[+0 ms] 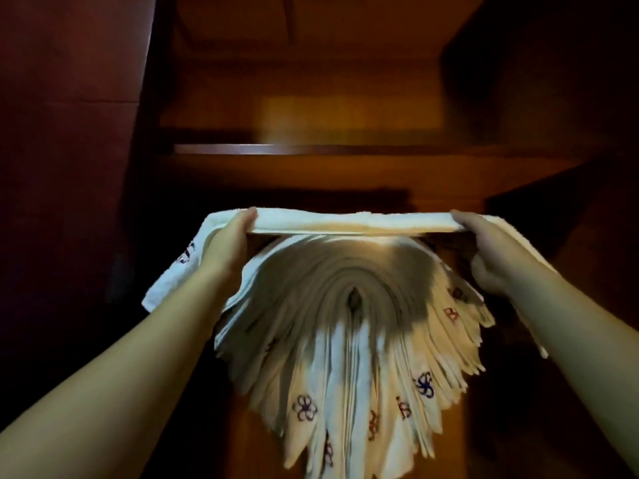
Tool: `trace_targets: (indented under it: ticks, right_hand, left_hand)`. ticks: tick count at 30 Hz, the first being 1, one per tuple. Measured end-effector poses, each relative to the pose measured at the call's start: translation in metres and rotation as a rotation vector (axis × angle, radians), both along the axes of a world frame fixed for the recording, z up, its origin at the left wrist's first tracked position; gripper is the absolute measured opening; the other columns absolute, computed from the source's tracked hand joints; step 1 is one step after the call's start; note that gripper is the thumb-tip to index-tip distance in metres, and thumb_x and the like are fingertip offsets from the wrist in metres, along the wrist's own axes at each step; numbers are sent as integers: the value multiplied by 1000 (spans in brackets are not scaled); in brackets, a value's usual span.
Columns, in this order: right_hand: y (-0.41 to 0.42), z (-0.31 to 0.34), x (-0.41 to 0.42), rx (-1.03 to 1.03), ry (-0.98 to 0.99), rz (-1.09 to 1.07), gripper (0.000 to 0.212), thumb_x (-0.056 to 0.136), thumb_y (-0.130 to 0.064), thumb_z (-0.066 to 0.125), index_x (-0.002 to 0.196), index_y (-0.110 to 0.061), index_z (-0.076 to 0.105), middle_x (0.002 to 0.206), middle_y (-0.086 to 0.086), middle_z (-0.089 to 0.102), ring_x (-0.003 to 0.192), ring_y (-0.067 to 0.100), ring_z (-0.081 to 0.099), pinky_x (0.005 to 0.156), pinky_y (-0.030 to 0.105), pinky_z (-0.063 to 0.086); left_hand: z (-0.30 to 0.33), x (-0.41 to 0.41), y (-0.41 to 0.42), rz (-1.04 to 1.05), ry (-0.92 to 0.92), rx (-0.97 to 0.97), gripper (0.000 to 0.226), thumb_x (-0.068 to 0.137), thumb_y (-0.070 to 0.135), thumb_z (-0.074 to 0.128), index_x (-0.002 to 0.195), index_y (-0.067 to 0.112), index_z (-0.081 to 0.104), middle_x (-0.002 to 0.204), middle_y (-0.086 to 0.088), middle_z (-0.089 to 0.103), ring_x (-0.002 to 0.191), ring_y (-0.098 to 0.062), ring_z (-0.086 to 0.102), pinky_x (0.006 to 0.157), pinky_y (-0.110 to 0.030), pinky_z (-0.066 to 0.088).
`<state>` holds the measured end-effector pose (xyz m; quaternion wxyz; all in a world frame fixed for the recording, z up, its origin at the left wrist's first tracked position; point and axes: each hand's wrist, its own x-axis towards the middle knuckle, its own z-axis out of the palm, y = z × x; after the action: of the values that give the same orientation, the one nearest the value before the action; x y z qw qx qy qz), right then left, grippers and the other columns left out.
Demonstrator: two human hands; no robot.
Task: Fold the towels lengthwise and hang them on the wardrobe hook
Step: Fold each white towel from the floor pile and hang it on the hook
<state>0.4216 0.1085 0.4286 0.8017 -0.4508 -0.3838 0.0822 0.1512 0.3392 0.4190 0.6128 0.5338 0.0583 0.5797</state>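
The left hand [228, 236] gripped the folded towel [352, 221] near its left end, fingers curled over the top edge and the palm below, with the thumb hidden. The right hand [484, 250] gripped it near the right end, fingers wrapped over the far side and the thumb tucked low, beside the cloth. Between the two hands the towel ran taut and level as a narrow white band, its folded edge facing the camera. Beyond each grip the ends drooped: the left end hung down outside the left wrist and bore a dark mark, too blurred to read; the right end trailed over the right forearm.

Just below the band, between the forearms, hung a thick fan of other towels [349, 340], draped over something at their middle that could not be seen. Their white ends splayed downward and outward, several with small flower marks in blue and red. The held towel lay just above the top of this bunch; whether it touched could not be told.

Behind stood a dim wardrobe [311, 98] of reddish-brown wood, with a shelf [294, 149] above the hands.
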Motion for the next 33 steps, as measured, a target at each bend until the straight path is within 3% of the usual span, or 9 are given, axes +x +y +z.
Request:
trace_targets:
  ticks: [4,9,11,15,20,25,28,30,33]
  right_hand:
    - [42,40,20,-89,-122,-55,70,72,-61,72,126,-17,67,117,9,73,113,26,67,109,46,44]
    - [82,75,47,-36,-117,-26,37,96,-42,61,114,-11,72,90,10,79,79,22,77,60,28,59]
    - [91,72,58,-57,-113,-32,39,95,-43,62,117,-12,71,94,11,78,79,24,77,61,30,58]
    - [102,43,83,-160,-76,-81,48,92,-51,64,120,-13,70,95,13,78,74,28,76,63,34,59]
    - [104,34,89,-167,1,-103,49,91,-55,62,113,-12,71,88,12,78,67,26,76,48,31,56]
    - [106,45,82,-136,-22,-197,59,86,-56,65,126,-12,66,113,17,74,99,35,72,93,45,56]
    - [106,30,85,-194,-7,-192,46,88,-58,64,108,-17,72,92,12,78,79,31,76,66,35,60]
    - [102,14,90,-169,30,-245,41,91,-54,61,102,-17,72,82,10,78,79,31,75,65,35,59]
    - [93,-2,98,-128,141,-313,34,98,-43,50,96,-13,67,69,12,72,62,28,69,46,26,47]
  left_hand:
    - [28,17,39,109,51,48,51,76,49,68,110,12,73,106,-17,74,103,-31,71,99,-47,53]
    - [59,44,72,223,-7,107,34,74,45,66,90,17,76,92,-12,76,96,-30,72,96,-42,55]
    - [64,52,82,245,35,110,36,76,47,68,100,20,73,98,-10,75,97,-28,71,94,-40,54]
    - [40,67,103,279,245,100,27,92,44,63,89,18,66,67,1,70,64,-16,68,60,-22,44]
    - [21,73,109,330,271,108,33,92,45,63,77,17,68,60,-3,71,61,-23,69,57,-24,43]
    - [30,68,113,370,262,96,37,81,61,64,91,25,72,75,2,72,74,-17,68,61,-25,45]
    - [13,67,125,351,378,110,47,82,66,57,78,21,71,72,-3,74,81,-24,71,87,-37,54]
    - [-2,68,132,272,387,92,46,86,67,55,81,25,71,87,-5,75,89,-25,70,98,-44,51]
    - [-15,64,128,240,345,16,52,84,73,53,101,28,72,95,-3,73,91,-21,67,93,-39,50]
